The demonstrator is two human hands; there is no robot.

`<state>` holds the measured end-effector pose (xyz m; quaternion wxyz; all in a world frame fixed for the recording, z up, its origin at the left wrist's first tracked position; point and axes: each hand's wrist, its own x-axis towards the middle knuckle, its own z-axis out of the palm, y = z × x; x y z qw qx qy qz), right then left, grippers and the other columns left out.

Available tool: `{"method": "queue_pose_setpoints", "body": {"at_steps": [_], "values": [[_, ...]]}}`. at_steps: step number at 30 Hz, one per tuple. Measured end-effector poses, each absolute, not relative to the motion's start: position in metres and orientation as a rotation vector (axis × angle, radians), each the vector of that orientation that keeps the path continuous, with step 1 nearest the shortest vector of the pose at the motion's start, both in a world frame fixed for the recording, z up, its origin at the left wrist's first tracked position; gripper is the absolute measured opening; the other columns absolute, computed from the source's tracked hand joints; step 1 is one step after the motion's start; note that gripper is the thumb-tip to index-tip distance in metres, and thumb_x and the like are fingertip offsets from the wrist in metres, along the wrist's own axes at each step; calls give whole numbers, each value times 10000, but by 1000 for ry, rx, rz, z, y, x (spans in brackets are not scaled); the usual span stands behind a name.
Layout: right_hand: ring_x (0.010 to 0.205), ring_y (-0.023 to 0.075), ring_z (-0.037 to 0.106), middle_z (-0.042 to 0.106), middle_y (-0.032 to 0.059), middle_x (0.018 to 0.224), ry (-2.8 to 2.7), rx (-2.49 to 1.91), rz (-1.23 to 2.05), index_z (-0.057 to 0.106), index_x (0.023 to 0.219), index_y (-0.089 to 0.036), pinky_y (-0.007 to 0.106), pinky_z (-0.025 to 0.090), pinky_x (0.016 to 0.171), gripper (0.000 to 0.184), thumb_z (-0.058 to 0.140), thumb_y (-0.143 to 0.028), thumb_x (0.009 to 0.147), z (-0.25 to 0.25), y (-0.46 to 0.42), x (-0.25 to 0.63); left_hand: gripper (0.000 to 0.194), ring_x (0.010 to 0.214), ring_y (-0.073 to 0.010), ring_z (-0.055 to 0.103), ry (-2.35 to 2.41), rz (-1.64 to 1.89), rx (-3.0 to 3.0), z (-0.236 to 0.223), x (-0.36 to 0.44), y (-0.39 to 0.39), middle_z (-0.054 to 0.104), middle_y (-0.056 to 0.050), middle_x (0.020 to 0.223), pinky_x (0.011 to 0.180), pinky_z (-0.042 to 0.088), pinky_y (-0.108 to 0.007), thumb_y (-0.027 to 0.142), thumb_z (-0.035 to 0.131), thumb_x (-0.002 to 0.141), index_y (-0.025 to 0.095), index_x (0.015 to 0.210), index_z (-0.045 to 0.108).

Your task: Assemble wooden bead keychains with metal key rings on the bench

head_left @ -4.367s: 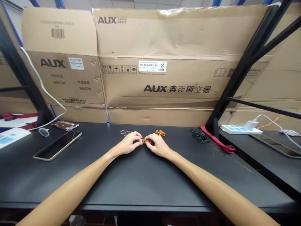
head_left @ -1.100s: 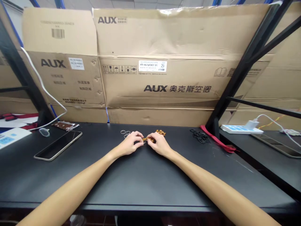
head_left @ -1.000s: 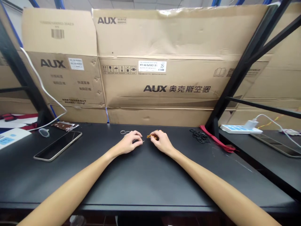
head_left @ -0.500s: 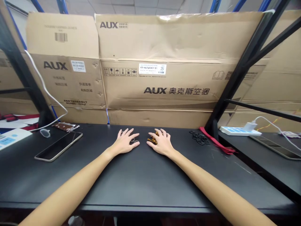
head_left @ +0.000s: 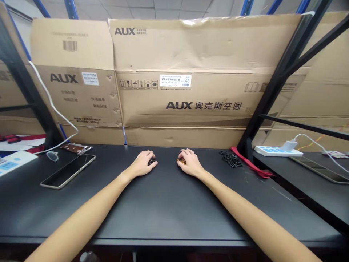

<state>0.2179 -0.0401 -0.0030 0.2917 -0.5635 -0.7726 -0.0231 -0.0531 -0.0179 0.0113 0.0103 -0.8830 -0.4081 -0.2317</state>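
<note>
Fingers curl low and close together on both hands, neither spread flat nor plainly pinching. Those of the left hand arch over a small dark object, and whether they grip it or only cover it cannot be told. Those of the right hand bend around a small clump of brown beads, which shows just past the fingertips; any pinch is hidden. The cupped shape seems meant to keep these small pieces gathered under the palms, and both hands appear to rest their weight on the counter.

The hands stand apart, with a short stretch of black top between them. Beyond the right hand lie a heap of black rings and a red strap, which runs toward the foot of a black shelf post. Well left of the left hand lies a phone. Behind everything, a flattened cardboard box stands along the counter's back edge, limiting reach forward, while a broad dark stretch runs toward the near edge.
</note>
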Motion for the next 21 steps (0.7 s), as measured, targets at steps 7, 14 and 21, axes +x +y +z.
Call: {"method": "queue_pose_setpoints", "body": {"at_steps": [7,14,21], "values": [[1289,325,366,482,105,1359,-2118,-1629,15,619,1167,-252,523,305,1028,347,450,-385,896,-10,-34,221,457,1365,-251,297,-1434,-463,-2796,4,-60,-5,457,-42,1407,1121,236,-434,440,318,933,260,1303,518],[1212,235,491,598,89,1238,-2130,-1547,-55,669,1084,-218,441,334,1059,308,418,-255,910,-11,-24,235,442,1305,-225,406,-1449,-565,-2733,1,-74,6,499,-63,1370,1101,301,-388,325,312,921,188,1258,563],[1353,325,284,502,120,1347,-2036,-1445,-298,658,1112,-168,528,217,1110,335,527,-353,865,1,-47,213,438,1351,-264,324,-1317,-650,-2635,5,-50,-17,459,-117,1396,1133,215,-450,370,394,914,137,1249,553]]}}
